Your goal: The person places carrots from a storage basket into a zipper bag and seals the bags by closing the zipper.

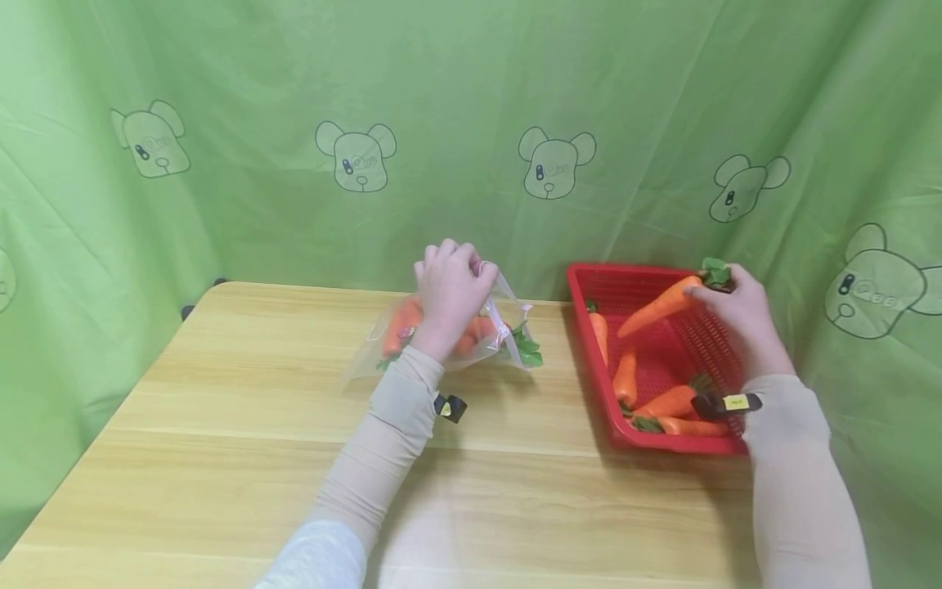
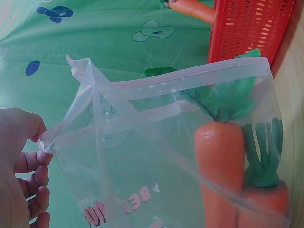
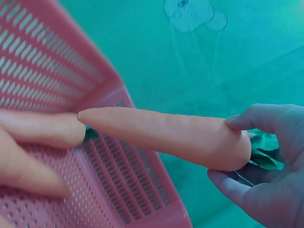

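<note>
My left hand [image 1: 452, 286] pinches the rim of a clear zip bag [image 2: 137, 161] between thumb and fingers. Inside the bag are carrots [image 2: 219, 166], with green leaves poking out of its mouth at the right. Over the red basket [image 1: 581, 327], my right hand [image 1: 743, 315] grips a carrot [image 1: 658, 307] at its leafy end, its tip pointing left and down. In the right wrist view, thumb and fingers are around the thick end of that carrot [image 3: 166, 133]. Several more carrots [image 1: 670, 402] lie in the basket.
The basket stands on the right of the wooden table [image 1: 243, 425], with the bag to its left. A green curtain [image 1: 456, 98] printed with bear heads hangs behind and at both sides. Each wrist bears a black strap [image 1: 450, 407].
</note>
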Demonstrator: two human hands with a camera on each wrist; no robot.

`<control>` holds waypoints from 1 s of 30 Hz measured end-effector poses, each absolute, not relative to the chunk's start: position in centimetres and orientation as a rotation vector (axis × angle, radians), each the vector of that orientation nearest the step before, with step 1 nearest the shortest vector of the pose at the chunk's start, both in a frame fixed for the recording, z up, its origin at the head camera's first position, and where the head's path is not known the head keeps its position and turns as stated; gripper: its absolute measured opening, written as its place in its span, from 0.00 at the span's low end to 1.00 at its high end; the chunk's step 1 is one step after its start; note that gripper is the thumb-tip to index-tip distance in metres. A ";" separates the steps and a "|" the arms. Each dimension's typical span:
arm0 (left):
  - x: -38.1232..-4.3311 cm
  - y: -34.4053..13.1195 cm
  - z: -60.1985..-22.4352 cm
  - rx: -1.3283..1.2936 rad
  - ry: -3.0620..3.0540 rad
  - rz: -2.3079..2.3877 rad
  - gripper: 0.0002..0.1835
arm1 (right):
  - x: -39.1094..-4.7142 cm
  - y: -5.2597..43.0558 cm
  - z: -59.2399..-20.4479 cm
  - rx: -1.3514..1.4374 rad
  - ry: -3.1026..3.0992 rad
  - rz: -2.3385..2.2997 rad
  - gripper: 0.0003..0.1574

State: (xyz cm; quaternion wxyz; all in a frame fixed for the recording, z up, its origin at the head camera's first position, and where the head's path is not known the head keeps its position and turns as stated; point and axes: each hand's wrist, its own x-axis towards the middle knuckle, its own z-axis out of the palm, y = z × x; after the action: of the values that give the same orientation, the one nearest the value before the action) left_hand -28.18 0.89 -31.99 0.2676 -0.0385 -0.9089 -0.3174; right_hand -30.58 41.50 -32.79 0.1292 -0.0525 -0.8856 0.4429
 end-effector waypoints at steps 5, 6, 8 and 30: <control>-28.2 0.8 -32.0 -0.101 -2.455 -0.857 0.10 | -29.8 39.8 -31.9 -0.079 -2.430 1.570 0.19; -28.3 0.8 -32.0 -0.100 -2.454 -0.856 0.10 | -29.7 39.5 -31.7 -0.068 -2.420 1.581 0.19; -28.3 0.8 -32.0 -0.099 -2.454 -0.854 0.10 | -29.4 39.0 -31.5 -0.042 -2.373 1.663 0.20; -28.2 0.8 -32.1 -0.103 -2.457 -0.861 0.10 | -27.7 32.5 -30.5 0.230 -2.347 1.890 0.15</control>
State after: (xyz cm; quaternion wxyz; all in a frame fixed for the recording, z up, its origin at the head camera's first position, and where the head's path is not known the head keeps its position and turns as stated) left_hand -28.24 0.79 -32.06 0.2646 -0.0382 -0.9094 -0.3187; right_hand -27.67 32.50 -30.46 0.0599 0.0758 -0.7752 0.6242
